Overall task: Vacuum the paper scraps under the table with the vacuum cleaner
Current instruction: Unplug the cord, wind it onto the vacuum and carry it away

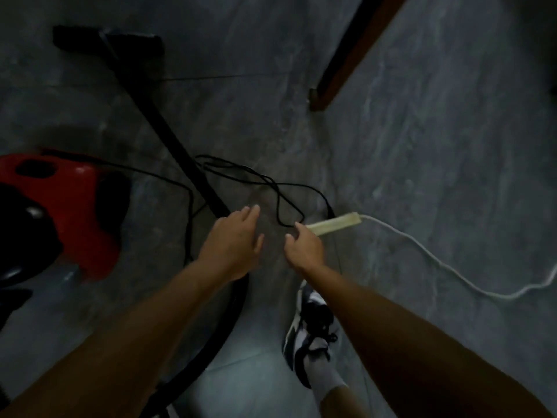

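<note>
A red and black vacuum cleaner (60, 212) stands on the grey floor at the left. Its black wand (156, 122) runs up to a floor head (108, 43) at the top left. A black power cord (265, 182) lies looped on the floor ahead of me. My left hand (233, 245) hovers open above the floor, fingers straight, holding nothing. My right hand (303, 248) reaches to the near end of a pale power strip (331, 224), thumb and forefinger close to the cord's end; the image is too blurred to tell if they pinch it. No paper scraps show.
A brown wooden table leg (346, 61) slants down at the upper right. The strip's white cable (452, 267) trails off to the right. A black hose (229, 321) curves under my left arm. My shoe (310, 327) stands below my right hand.
</note>
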`<state>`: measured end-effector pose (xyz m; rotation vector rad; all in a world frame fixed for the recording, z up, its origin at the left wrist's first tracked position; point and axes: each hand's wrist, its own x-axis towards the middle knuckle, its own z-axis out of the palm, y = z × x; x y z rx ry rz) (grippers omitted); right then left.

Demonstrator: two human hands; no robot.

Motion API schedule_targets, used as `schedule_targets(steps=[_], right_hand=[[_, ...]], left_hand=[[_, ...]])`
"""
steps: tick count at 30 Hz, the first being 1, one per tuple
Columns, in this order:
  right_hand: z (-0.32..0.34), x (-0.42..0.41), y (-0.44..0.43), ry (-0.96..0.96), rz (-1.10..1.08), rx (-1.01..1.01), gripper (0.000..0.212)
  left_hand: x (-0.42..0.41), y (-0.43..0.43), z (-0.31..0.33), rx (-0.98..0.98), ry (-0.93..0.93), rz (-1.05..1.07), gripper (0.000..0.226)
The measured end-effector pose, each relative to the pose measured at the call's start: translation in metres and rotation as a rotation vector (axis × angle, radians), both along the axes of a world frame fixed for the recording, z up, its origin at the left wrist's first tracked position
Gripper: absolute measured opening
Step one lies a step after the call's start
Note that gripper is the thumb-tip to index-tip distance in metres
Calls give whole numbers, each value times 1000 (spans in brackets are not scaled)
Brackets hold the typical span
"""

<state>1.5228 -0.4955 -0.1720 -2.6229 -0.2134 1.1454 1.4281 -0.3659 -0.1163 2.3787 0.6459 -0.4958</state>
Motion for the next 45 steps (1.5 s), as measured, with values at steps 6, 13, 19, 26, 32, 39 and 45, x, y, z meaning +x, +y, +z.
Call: schedule_targets(steps=[6,13,19,26,32,39,45], right_hand=[[4,19,-89,20,-147,-86,49],[-38,82,-99,-52,-37,-68,42],[-89,141,-89,-150,177,-77,38],[-134,166,-80,-303,441,-168,30],[-149,174,-70,-258,511,-271,23],[-152,168,-77,-277,327,-138,16],[-137,142,-110,-254,-24,104,14]], left_hand=[[26,-73,-2,-50,32,-225,59],[88,-113,-64,-50,117,-215,53],[131,-136,-132,13,97,-146,49],[153,-153,-186,92,88,-86,61],[153,-163,-199,117,96,-129,55],[141,-170,-198,174,55,-211,59],[129,-195,-192,144,205,-345,72]])
